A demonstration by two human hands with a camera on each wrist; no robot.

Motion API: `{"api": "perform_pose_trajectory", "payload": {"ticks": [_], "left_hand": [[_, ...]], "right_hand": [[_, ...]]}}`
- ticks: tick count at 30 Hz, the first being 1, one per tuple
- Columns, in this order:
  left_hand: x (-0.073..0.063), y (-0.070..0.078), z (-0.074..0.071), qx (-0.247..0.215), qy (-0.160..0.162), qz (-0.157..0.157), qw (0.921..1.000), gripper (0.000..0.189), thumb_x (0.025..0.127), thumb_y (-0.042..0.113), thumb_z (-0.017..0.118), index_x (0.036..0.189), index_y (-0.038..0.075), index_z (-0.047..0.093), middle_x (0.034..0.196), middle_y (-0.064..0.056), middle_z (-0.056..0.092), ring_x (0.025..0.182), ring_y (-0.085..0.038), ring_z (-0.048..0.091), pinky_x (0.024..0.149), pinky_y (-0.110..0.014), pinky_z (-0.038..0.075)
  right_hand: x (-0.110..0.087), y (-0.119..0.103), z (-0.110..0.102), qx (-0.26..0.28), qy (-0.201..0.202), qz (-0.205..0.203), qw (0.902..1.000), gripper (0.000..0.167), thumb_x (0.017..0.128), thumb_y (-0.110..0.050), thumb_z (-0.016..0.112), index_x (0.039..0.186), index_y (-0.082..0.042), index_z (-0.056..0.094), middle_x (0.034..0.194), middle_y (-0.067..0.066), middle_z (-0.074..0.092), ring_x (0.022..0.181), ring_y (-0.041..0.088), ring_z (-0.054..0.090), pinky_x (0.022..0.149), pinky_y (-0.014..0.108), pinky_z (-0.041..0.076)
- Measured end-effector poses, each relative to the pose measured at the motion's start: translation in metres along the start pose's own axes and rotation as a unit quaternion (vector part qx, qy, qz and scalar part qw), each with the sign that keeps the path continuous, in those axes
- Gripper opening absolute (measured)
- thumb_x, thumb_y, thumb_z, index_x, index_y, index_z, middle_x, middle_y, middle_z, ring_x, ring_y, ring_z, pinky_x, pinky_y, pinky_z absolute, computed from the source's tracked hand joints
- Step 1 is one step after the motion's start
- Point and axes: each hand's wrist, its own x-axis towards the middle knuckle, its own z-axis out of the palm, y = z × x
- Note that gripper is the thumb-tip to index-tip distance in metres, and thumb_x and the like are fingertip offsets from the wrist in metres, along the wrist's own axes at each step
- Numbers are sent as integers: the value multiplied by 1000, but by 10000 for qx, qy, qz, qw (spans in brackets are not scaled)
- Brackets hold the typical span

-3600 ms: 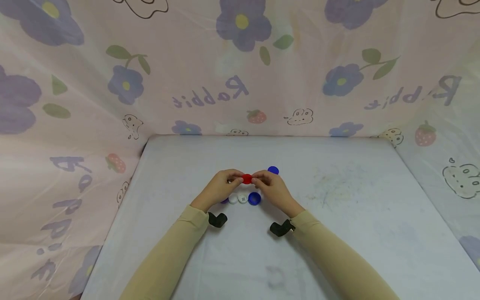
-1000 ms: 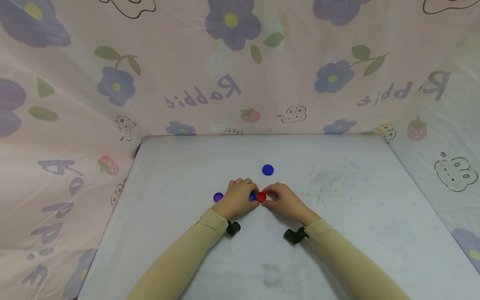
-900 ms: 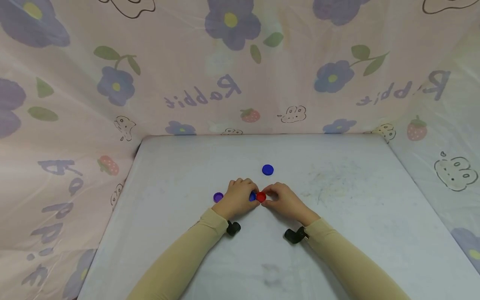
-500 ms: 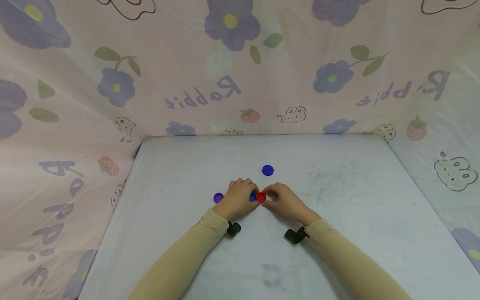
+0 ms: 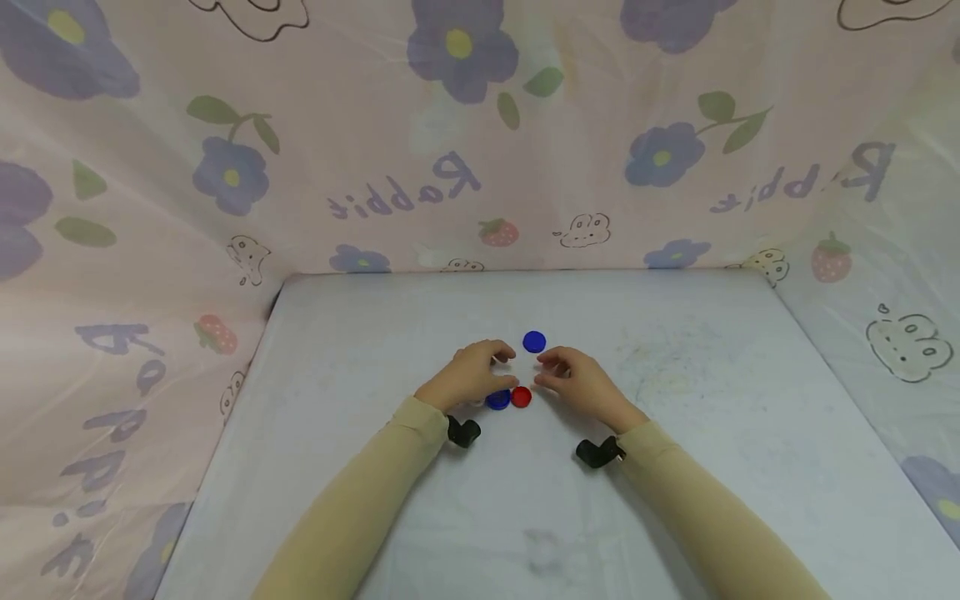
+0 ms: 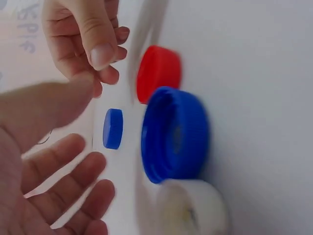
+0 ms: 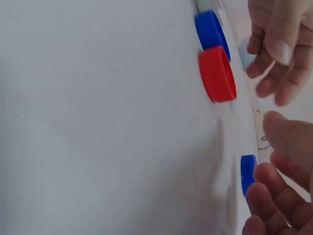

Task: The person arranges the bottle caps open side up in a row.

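A red bottle cap lies hollow side up on the white table, beside a larger blue bottle cap. On the blue cap's other side is a white cap, mostly covered by the left hand in the head view. Farther back sits another blue cap, top side up. My left hand hovers just above the row, holding nothing, its thumb and fingers apart. Right of the red cap, my right hand also holds nothing, with loosely bent fingers nearest the red cap and the far blue cap.
The white table runs back to a pink patterned sheet that hangs behind it and at both sides. A black wrist-camera mount sits at the left cuff, and a similar mount at the right.
Earlier both hands held the red cap in the air, then set it down beside the blue cap. The fingers have now let go and moved up and back. The left arm now hides the purple cap.
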Motion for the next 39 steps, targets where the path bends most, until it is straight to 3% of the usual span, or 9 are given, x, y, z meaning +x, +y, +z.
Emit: {"api": "perform_pose_trajectory", "payload": {"ticks": [5, 10, 16, 26, 39], "left_hand": [[21, 2, -6, -575, 61, 8, 9983, 46, 90, 26, 70, 131, 12, 55, 120, -4, 59, 110, -20, 54, 92, -37, 45], [40, 1, -5, -746, 122, -77, 9971, 48, 89, 24, 72, 131, 10, 55, 116, -6, 60, 103, -18, 55, 89, -35, 46], [52, -2, 2, -787, 195, -199, 9965, 48, 87, 21, 73, 129, 8, 55, 107, -6, 62, 92, -17, 58, 83, -33, 48], [57, 1, 7, -650, 191, -396, 9969, 51, 87, 23, 73, 131, 8, 53, 103, -4, 60, 90, -18, 57, 83, -34, 46], [59, -2, 16, -726, 262, -562, 9954, 44, 87, 22, 71, 127, 10, 56, 98, -1, 58, 88, -18, 55, 78, -32, 45]], "right_hand": [[11, 1, -4, 166, 136, -1, 9998, 40, 89, -34, 71, 120, -11, 61, 104, 2, 63, 93, 18, 59, 79, 37, 49], [20, 4, -5, 252, 292, 62, 9992, 42, 90, -33, 70, 123, -10, 59, 109, 3, 62, 95, 19, 59, 79, 37, 50], [28, 7, -4, 300, 449, 142, 9984, 48, 90, -29, 71, 130, -7, 54, 109, 7, 63, 96, 21, 59, 79, 37, 50], [35, 12, -2, 261, 465, 286, 9982, 51, 90, -27, 71, 132, -7, 51, 112, 9, 62, 98, 23, 58, 83, 39, 47], [39, 10, 1, -19, 362, 301, 9989, 53, 89, -25, 71, 133, -1, 52, 110, 11, 56, 93, 24, 54, 80, 37, 45]]}}
